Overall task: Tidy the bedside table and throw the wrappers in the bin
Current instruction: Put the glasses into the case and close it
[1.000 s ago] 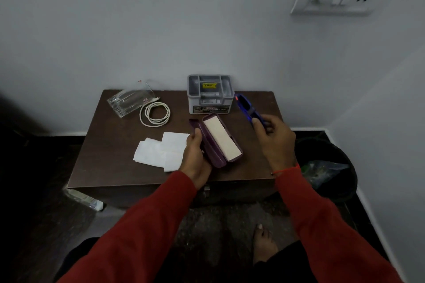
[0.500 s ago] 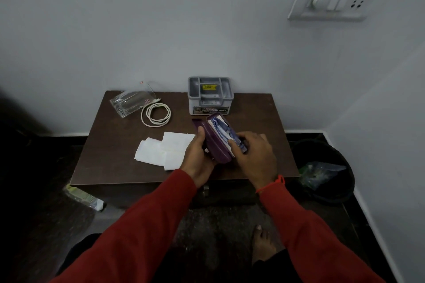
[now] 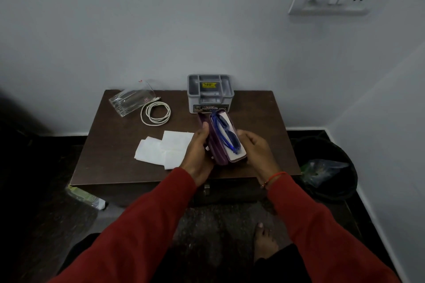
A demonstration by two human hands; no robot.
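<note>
An open purple glasses case lies over the middle of the brown bedside table. Blue glasses lie inside it on the white lining. My left hand grips the case's lid side. My right hand holds the case's right side. White paper wrappers lie flat left of my left hand. A clear plastic wrapper sits at the table's back left corner. A black bin holding a plastic bag stands on the floor to the right.
A grey compartment organiser stands at the back against the wall. A coiled white cable lies beside the clear wrapper. A small packet lies on the floor at the left. My bare foot is below the table front.
My right hand brought the blue glasses from the right of the organiser into the open case and now rests on the case's side. My left hand stayed on the case.
</note>
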